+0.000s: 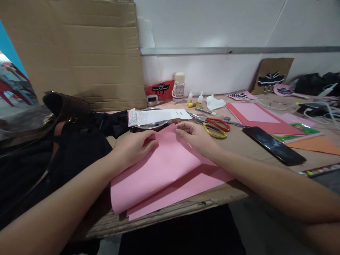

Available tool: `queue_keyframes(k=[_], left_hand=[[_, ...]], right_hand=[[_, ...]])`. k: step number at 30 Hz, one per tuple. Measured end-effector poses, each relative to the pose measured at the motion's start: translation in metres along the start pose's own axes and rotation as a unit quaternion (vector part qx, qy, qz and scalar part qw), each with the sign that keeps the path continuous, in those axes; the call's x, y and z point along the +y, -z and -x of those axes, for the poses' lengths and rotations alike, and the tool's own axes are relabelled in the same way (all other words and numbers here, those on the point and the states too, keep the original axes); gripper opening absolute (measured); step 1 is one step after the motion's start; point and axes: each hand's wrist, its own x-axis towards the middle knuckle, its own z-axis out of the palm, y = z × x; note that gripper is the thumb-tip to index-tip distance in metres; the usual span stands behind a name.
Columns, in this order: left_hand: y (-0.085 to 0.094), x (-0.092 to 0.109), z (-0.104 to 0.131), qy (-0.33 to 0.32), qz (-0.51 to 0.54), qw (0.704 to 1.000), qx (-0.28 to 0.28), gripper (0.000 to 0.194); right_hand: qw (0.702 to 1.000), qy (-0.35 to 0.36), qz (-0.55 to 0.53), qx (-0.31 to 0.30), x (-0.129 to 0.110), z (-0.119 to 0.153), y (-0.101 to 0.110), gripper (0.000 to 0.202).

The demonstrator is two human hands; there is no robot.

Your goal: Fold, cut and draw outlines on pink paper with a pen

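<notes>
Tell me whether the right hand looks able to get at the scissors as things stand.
Probably yes: the red and yellow handles of the scissors lie uncovered close beside the right hand. Its fingers are at the pink paper, so it would likely have to leave that first.

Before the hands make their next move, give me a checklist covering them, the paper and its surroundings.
1. Left hand at pink paper: ok, by its upper-left edge.
2. Right hand's grip on the top corner: cannot tell; fingers there, pinch unclear.
3. Pink paper flat: not ok, upper layer bowed above a lower one.
4. Red-and-yellow-handled scissors off the paper: ok, beyond the right hand.
5. Smartphone off the paper: ok, further right.
</notes>
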Motion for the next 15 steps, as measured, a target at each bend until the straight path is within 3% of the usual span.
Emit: queue_keyframes(k=[6, 11, 15], left_hand=[[-0.011, 0.011, 0.003, -0.006, -0.016, 1.000, 0.015, 0.023], [-0.012, 0.007, -0.001, -0.013, -0.015, 0.999, 0.030, 0.021], [-0.013, 0.001, 0.000, -0.022, -0.018, 0.999, 0.041, 0.024]], right_hand=[[0.999, 0.019, 0.002, -0.034, -0.005, 0.001, 0.004, 0.016], [0.997, 0.009, 0.004, -0.076, -0.008, -0.001, 0.011, 0.045], [0.996, -0.018, -0.006, -0.088, -0.005, -0.002, 0.013, 0.054]])
